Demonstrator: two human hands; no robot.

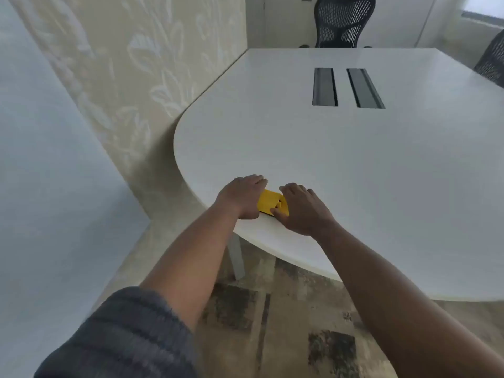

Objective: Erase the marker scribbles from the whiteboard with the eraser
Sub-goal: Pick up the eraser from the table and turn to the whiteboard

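Covering yellow eraser (271, 204), perhaps gripped, both hands

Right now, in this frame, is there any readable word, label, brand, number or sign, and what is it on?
No readable text anywhere in this frame.
Yellow eraser: no legible print; mostly covered by the left hand and right hand.
White table: blank, no labels.
Wall: only a pale leaf pattern, no lettering.
Mesh chair: no visible brand mark.
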